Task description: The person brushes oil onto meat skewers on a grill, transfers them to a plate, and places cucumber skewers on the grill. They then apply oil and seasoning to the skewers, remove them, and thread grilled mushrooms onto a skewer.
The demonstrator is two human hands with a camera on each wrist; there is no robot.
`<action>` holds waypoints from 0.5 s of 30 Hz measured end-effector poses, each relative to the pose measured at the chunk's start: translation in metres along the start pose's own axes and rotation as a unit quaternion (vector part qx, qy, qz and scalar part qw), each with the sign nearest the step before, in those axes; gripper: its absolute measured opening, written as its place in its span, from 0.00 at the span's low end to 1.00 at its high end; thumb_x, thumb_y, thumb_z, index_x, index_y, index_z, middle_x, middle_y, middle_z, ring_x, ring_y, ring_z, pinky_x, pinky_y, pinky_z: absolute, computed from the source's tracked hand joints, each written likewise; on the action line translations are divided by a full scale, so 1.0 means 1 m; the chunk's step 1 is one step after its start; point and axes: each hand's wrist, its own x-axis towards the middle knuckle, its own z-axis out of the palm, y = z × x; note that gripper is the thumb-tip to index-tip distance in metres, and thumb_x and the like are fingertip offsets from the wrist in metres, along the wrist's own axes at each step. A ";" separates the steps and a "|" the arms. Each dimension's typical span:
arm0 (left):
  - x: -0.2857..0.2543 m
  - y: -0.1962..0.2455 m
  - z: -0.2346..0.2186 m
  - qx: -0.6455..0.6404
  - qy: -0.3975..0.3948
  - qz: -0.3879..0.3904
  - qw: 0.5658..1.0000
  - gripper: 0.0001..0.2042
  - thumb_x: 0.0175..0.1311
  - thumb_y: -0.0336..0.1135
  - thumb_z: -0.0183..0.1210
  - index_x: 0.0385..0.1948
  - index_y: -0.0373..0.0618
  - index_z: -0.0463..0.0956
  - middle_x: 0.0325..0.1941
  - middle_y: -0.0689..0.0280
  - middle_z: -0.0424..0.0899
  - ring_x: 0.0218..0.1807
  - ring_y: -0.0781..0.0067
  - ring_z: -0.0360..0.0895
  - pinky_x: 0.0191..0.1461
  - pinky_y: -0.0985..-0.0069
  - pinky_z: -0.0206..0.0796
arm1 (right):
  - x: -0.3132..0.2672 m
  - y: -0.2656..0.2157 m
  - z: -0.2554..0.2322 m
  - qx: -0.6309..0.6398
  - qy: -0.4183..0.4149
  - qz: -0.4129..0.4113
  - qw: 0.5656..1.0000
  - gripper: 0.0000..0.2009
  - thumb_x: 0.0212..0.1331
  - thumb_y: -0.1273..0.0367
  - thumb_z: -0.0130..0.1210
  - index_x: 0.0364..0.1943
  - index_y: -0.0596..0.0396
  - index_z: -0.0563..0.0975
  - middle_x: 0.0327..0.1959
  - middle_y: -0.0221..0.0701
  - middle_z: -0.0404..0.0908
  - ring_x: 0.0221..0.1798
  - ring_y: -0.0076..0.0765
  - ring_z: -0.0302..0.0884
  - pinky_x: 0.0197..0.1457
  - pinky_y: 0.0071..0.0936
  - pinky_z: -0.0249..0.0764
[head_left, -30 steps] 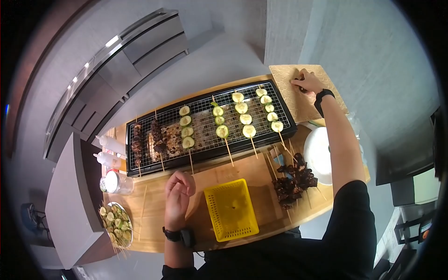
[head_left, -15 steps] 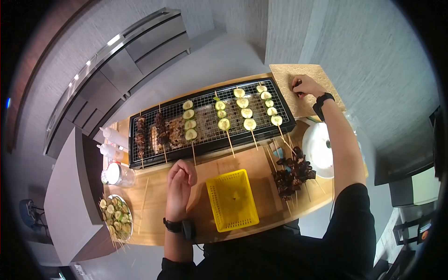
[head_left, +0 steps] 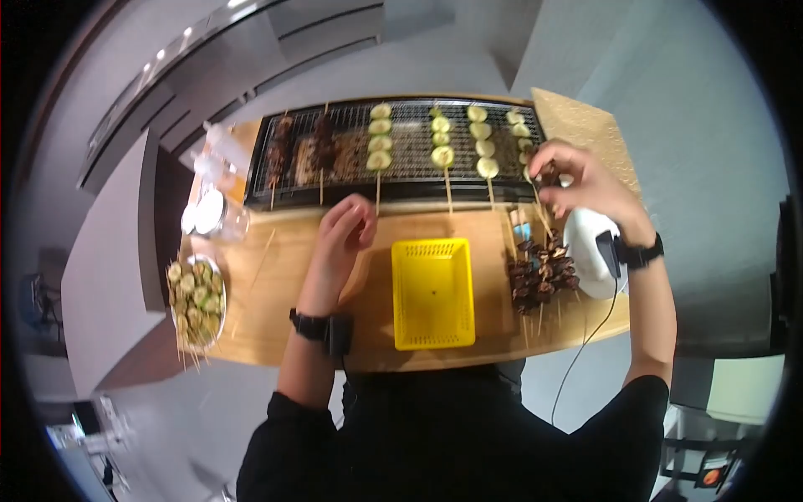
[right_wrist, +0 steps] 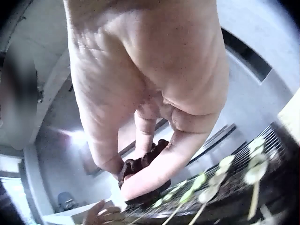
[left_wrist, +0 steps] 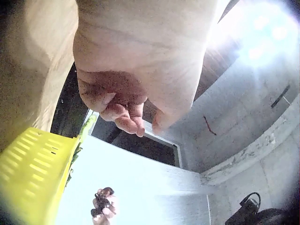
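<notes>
My right hand (head_left: 595, 191) grips a dark, glossy, lumpy thing (right_wrist: 146, 161) between thumb and fingers; its exact kind cannot be told. In the head view this hand is over the right end of the black grill (head_left: 351, 194), beside the rightmost cucumber skewer (head_left: 519, 130). Just below it lies a pile of dark brown skewers (head_left: 544, 272). My left hand (head_left: 341, 238), fingers loosely curled and holding nothing, hovers over the wooden table (head_left: 284, 309), left of the yellow basket (head_left: 433, 345).
Two meat skewers (head_left: 323, 146) lie at the grill's left end. Squeeze bottles (head_left: 219, 171) and a lidded jar (head_left: 222, 213) stand left of it. A plate of sliced vegetable skewers (head_left: 198, 301) is at the far left. White plate (head_left: 594, 251) and patterned board (head_left: 585, 117) are on the right.
My right hand has come back from the patterned board towards the grill's right end, carrying the dark lumpy thing. The head view has tilted down; my left hand stays loosely curled.
</notes>
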 end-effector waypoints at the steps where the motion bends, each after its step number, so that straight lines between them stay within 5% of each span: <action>1: 0.000 -0.001 -0.001 0.004 0.001 -0.011 1.000 0.11 0.80 0.43 0.53 0.37 0.47 0.72 0.28 0.74 0.67 0.29 0.83 0.62 0.33 0.81 0.50 | -0.002 -0.005 0.025 -0.044 -0.038 -0.065 0.996 0.16 0.57 0.79 0.67 0.49 0.51 0.81 0.48 0.27 0.79 0.42 0.21 0.80 0.38 0.16 0.82; 2: 0.000 -0.001 -0.002 0.009 -0.003 -0.020 1.000 0.11 0.80 0.42 0.53 0.38 0.47 0.72 0.28 0.74 0.68 0.29 0.83 0.62 0.33 0.81 0.50 | -0.003 -0.010 0.049 -0.082 -0.071 -0.133 0.985 0.18 0.51 0.81 0.67 0.47 0.52 0.82 0.52 0.28 0.77 0.52 0.26 0.79 0.41 0.17 0.82; 7: -0.002 0.000 0.000 0.002 -0.009 -0.042 0.999 0.09 0.79 0.40 0.56 0.35 0.51 0.74 0.30 0.78 0.71 0.30 0.89 0.64 0.34 0.85 0.50 | -0.002 -0.020 0.139 -0.213 -0.191 -0.131 0.949 0.15 0.57 0.73 0.68 0.48 0.54 0.80 0.55 0.38 0.77 0.52 0.44 0.82 0.45 0.28 0.85; 10: -0.005 0.003 0.002 0.013 -0.003 -0.047 0.999 0.09 0.79 0.40 0.56 0.35 0.51 0.74 0.30 0.78 0.71 0.30 0.89 0.64 0.34 0.86 0.50 | 0.003 -0.010 0.163 -0.267 -0.156 -0.154 0.938 0.15 0.59 0.73 0.68 0.50 0.55 0.80 0.54 0.39 0.76 0.53 0.49 0.82 0.46 0.32 0.86; 15: -0.006 0.004 0.006 0.028 0.005 -0.043 0.999 0.08 0.78 0.40 0.56 0.36 0.51 0.75 0.30 0.78 0.72 0.31 0.89 0.64 0.34 0.86 0.50 | -0.004 -0.022 0.168 -0.183 -0.118 -0.098 0.971 0.17 0.62 0.74 0.66 0.56 0.54 0.81 0.57 0.38 0.79 0.57 0.48 0.83 0.48 0.33 0.90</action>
